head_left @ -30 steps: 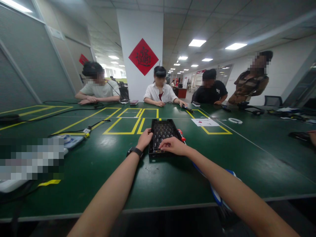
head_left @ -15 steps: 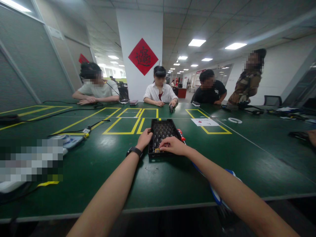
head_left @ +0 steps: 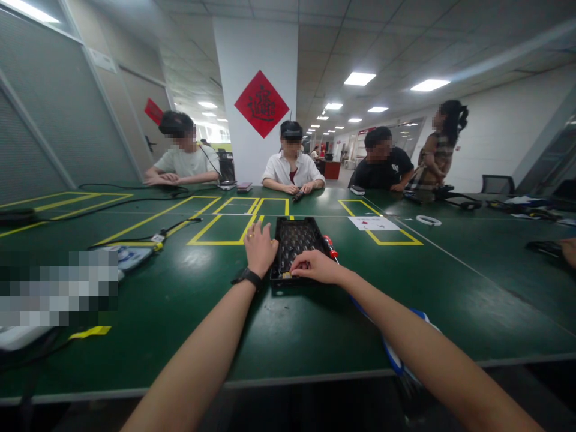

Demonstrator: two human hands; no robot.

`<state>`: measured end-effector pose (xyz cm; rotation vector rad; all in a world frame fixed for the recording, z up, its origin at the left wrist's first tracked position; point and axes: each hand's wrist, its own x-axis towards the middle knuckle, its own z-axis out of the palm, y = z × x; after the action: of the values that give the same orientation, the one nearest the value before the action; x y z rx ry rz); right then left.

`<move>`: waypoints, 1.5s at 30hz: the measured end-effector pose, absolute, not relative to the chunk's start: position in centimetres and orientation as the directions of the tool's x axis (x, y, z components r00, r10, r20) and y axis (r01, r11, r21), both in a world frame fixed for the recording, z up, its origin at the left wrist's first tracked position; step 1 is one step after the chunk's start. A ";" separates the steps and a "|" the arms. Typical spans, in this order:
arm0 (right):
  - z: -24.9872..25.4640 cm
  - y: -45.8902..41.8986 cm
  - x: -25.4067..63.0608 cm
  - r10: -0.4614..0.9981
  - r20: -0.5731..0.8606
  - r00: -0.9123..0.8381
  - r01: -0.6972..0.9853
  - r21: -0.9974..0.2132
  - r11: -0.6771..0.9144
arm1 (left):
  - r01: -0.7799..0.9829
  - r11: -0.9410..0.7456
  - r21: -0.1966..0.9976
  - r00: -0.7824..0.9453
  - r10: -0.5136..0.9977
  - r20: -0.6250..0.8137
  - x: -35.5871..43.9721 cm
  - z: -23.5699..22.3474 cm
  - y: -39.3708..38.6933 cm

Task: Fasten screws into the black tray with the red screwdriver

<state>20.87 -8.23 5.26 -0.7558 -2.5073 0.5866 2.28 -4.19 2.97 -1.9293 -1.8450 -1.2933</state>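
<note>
black tray on green table. left hand not grasping, fingers spread at tray's left edge — right hand fingertips at small yellowish part inside tray's near end — can't tell if pinched.

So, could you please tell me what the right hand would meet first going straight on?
Probably the yellow piece by its fingertips, then the tray's left wall; depth is unclear.
</note>
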 end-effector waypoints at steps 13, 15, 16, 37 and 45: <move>5.4 -8.4 20.7 0.619 0.291 -0.730 0.414 -0.531 0.739 | 0.914 -0.257 0.315 -0.036 0.720 0.693 3.5 5.2 -7.0; 5.4 -8.4 20.7 0.619 0.295 -0.727 0.412 -0.534 0.738 | 0.912 -0.279 0.301 -0.015 0.709 0.705 3.6 5.6 -7.3; 5.3 -8.4 20.7 0.619 0.297 -0.727 0.411 -0.534 0.739 | 0.912 -0.294 0.286 0.003 0.703 0.712 3.7 5.8 -7.4; 5.2 -8.2 20.7 0.607 0.305 -0.734 0.419 -0.500 0.758 | 0.952 -0.246 -0.181 0.298 0.617 0.728 4.3 6.9 -7.5; 5.2 -8.2 20.7 0.604 0.303 -0.737 0.413 -0.506 0.758 | 0.948 -0.274 -0.162 0.310 0.685 0.660 4.0 6.5 -7.0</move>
<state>20.69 -8.23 5.22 -0.7691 -2.4992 0.5702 4.02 -7.04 6.55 -2.0460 -1.4414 -0.6436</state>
